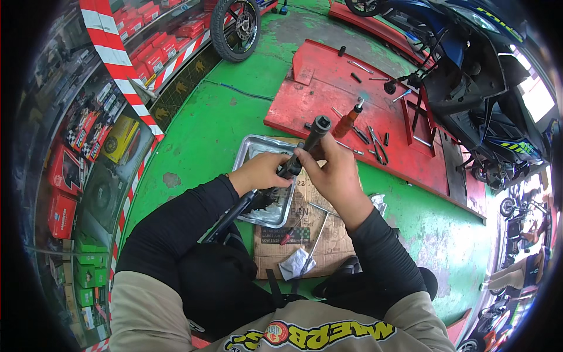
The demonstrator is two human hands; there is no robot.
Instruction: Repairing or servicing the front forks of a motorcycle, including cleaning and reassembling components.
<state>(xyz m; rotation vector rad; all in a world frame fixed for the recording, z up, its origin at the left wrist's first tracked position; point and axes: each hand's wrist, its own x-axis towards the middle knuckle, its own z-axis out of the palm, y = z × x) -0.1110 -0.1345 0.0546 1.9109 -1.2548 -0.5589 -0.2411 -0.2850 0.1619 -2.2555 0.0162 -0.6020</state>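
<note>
A long dark metal bar (304, 150), with a socket-like fitting at its top, slants up over a silver tray (248, 146). My left hand (262, 173) is closed round its middle. My right hand (328, 176) grips higher up, thumb on the bar just under the fitting. Dark wet-looking matter lies in the tray, partly hidden by the bar and my left hand. Under and beside the tray is worn cardboard (272, 258) with a long steel rod (318, 234), a red-handled tool (287, 237) and a white rag (295, 263).
Ahead-right, a red platform (328, 76) holds tools and an orange-handled tool (347, 121). A scooter (475, 76) overhangs it. At left are shelves of boxes (64, 188) behind a striped edge (117, 70); a loose wheel (236, 29) stands at the back. A person (516, 276) is at far right.
</note>
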